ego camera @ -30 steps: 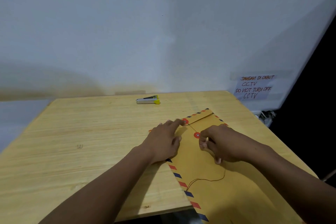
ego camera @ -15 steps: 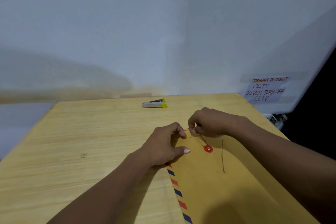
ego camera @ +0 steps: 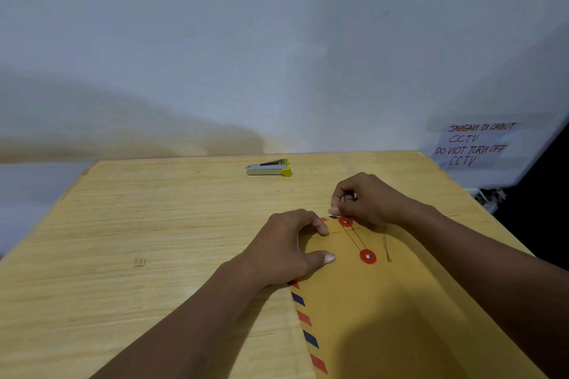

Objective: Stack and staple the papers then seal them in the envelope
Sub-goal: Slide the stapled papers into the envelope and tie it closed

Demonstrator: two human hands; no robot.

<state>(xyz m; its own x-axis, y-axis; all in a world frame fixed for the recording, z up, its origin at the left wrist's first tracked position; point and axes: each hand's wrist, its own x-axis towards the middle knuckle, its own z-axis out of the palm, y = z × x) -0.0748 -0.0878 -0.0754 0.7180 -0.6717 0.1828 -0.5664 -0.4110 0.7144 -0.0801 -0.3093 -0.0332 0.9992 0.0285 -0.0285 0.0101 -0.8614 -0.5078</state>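
Brown paper with a red-and-blue striped border, the envelope is lying flat on the right part of the wooden table, its near end running out of view. A thin string is stretching between its two red discs, the upper disc and the lower disc. The left hand is pressing arched fingertips and thumb onto the envelope's left edge, gripping nothing. The right hand is pinching the string just beside the upper disc. A grey and yellow stapler is sitting well apart, near the table's far edge.
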